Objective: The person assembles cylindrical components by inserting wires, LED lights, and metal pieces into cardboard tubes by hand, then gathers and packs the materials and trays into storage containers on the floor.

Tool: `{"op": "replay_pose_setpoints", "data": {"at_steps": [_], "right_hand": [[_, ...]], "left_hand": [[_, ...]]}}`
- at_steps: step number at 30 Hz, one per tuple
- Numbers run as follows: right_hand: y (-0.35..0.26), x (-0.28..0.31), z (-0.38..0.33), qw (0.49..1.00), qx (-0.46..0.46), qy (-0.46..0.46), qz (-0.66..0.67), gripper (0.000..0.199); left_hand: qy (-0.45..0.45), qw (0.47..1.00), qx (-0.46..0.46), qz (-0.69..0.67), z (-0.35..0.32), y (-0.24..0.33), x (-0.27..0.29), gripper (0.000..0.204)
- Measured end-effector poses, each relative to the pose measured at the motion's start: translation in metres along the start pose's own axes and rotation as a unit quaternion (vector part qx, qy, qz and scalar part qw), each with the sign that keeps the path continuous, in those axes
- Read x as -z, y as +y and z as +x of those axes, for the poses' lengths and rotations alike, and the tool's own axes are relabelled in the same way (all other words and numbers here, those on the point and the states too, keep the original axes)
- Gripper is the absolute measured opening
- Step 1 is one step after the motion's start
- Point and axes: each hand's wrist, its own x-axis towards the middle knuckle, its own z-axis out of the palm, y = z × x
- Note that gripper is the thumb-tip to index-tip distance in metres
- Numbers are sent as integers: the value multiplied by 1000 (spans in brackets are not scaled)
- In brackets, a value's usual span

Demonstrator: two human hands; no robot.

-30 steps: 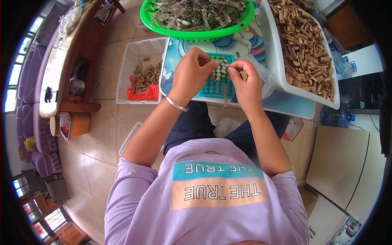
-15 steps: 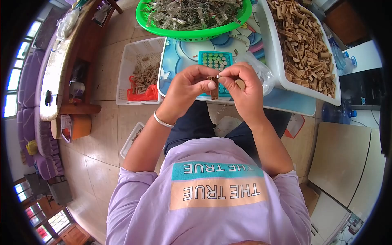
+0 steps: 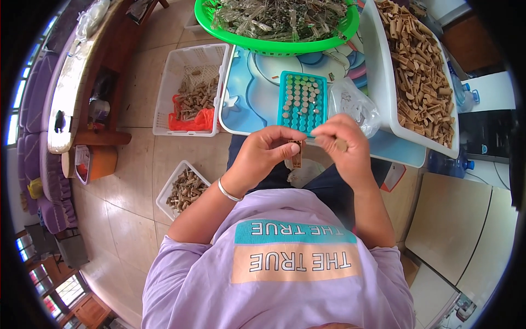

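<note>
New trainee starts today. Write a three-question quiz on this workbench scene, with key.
1. True or false: the left hand holds a small brown slotted piece.
2. Where is the teal tray? A on the floor, B on the blue table, C in the green basket.
3. What fills the big white tub beside the right hand?

Key: 1 true. 2 B. 3 tan cylindrical pieces.

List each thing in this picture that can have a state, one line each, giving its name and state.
Left hand: pinching a small brown block.
Small brown block: held upright.
Right hand: closed on a small piece.
Teal tray: partly filled.
Green basket: heaped.
White tub: full of brown pieces.
</note>
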Motion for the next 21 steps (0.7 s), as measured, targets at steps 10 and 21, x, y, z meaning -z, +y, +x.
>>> {"op": "replay_pose_setpoints", "data": {"at_steps": [10, 21], "right_hand": [[21, -8, 25, 964, -50, 18, -261, 19], [-4, -15, 14, 1000, -9, -27, -10, 13]], "left_hand": [[36, 995, 38, -81, 5, -11, 9, 25], [13, 996, 32, -83, 4, -9, 13, 27]]}}
